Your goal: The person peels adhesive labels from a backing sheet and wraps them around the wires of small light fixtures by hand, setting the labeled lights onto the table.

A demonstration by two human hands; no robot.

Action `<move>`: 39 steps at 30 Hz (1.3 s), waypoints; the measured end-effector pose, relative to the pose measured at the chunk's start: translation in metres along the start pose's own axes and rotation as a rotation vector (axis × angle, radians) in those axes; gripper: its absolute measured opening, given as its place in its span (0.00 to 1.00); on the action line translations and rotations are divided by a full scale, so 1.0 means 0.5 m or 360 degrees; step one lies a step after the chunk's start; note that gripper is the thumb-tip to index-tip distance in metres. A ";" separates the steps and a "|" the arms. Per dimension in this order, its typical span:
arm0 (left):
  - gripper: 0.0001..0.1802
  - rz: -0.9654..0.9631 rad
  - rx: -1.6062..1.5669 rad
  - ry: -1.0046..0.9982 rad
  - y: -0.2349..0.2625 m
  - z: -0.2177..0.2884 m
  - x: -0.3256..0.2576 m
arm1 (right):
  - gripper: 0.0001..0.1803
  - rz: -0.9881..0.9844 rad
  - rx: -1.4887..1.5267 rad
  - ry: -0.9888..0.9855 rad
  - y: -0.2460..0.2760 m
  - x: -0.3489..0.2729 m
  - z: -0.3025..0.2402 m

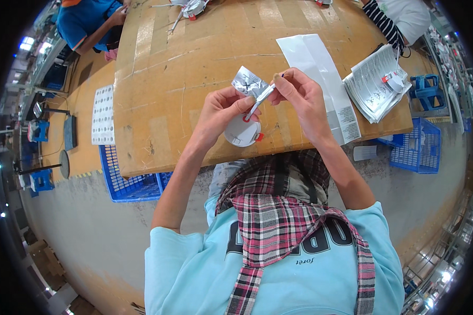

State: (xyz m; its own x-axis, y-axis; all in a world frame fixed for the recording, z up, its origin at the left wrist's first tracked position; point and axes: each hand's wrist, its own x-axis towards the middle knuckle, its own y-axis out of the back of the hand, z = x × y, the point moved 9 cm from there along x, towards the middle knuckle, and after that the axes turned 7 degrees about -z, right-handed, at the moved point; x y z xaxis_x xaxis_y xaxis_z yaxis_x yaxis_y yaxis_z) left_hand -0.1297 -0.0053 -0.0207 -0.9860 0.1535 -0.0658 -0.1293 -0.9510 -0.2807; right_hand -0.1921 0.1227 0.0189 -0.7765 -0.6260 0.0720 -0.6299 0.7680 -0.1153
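Observation:
Above the near part of the table, my left hand [225,111] is closed, its thumb pressing a white cable [259,102] together with a silvery label [248,82]. My right hand [302,101] pinches the upper end of that cable between thumb and fingers; the tip is too small to make out. From below my left fingers the cable runs down to a white round disc-shaped fixture [238,133], which has red clips at its edge and centre. Part of the fixture's upper side is hidden by my left hand.
White sheets [320,79] lie right of my hands, beside a stack of printed leaflets [374,86] with a small white-and-red part [393,81] on top. Another fixture [193,7] lies at the far edge. Blue crates [134,190] stand below the table. Two people sit across.

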 end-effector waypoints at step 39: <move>0.12 -0.0494 0.0599 0.0172 -0.002 -0.004 0.017 | 0.07 -0.0822 -0.0408 -0.0357 -0.012 -0.023 -0.017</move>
State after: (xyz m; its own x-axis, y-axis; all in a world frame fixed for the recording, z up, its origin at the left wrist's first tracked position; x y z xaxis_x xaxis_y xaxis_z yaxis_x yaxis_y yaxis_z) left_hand -0.1378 -0.0023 -0.0228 -0.8809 0.4526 -0.1386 -0.4638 -0.8838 0.0610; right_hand -0.1796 0.1263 0.0270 -0.3654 -0.9173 -0.1582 -0.9291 0.3490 0.1224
